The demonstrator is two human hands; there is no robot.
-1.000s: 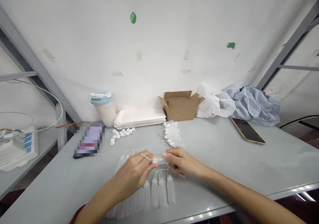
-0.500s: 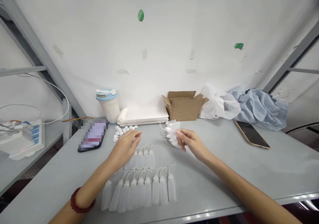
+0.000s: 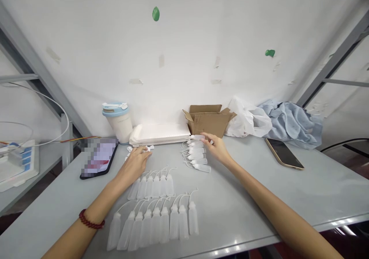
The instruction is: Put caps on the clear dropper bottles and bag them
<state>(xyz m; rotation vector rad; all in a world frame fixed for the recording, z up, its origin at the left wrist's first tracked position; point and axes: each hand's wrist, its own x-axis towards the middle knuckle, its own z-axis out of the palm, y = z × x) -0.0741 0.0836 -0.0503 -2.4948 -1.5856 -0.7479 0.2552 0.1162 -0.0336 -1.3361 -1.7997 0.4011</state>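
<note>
My left hand [image 3: 136, 163] reaches down over a pile of small white caps [image 3: 152, 147]; its fingers are bunched together and cover most of them, so what they hold is hidden. At the back of the table, my right hand [image 3: 216, 148] pinches the end of a small translucent squeeze bottle [image 3: 197, 137] between thumb and fingers. That bottle tops a column of similar bottles [image 3: 198, 161] lying on their sides, thin curved tubes pointing left. Nearer to me lie two rows of tube-tipped bottles, a back row [image 3: 155, 186] and a longer front row [image 3: 156, 225].
Along the wall stand a lidded cup [image 3: 117, 124], a stack of white envelopes [image 3: 161, 133], an open cardboard box [image 3: 209, 124], a plastic bag [image 3: 248, 120] and blue cloth [image 3: 291, 124]. One phone [image 3: 99, 157] lies at left, another phone [image 3: 285, 153] at right.
My left hand has moved back and left from above the back row onto the caps. My right hand has shifted to the far end of the bottle column, uncovering the nearer bottles.
</note>
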